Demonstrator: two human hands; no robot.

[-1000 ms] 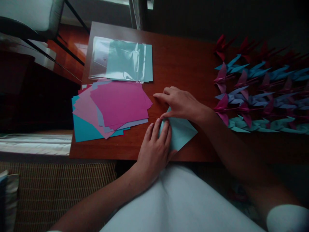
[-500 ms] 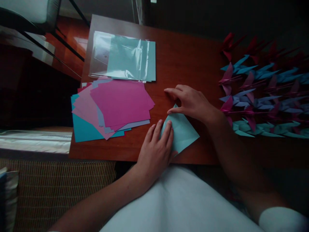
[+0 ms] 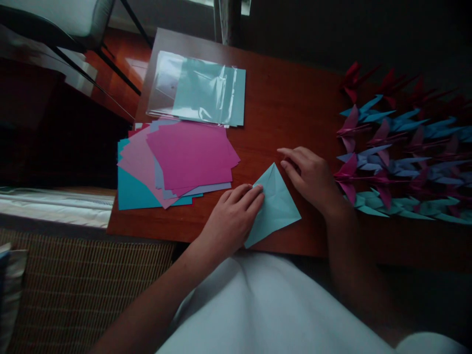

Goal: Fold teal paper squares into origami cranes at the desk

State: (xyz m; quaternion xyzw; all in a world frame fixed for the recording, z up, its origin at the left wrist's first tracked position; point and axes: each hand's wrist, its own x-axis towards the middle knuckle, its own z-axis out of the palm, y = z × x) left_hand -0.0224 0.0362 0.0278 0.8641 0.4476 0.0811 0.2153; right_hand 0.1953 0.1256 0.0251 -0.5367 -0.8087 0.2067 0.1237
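Paper (image 3: 278, 206), pale aqua, lies creased on the table (image 3: 291, 105) toward six o'clock in head view: folding begun, shaping seemingly left, judging by origami cranes (image 3: 398, 164) at three. My left hand (image 3: 236, 209) rests at its nine-o'clock edge, pinching or not I can't tell; my right hand (image 3: 308, 174), loosely parted, hovers clear at two.

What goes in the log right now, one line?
left hand: touching mint sheet | right hand: beside sheet | cranes: in rows
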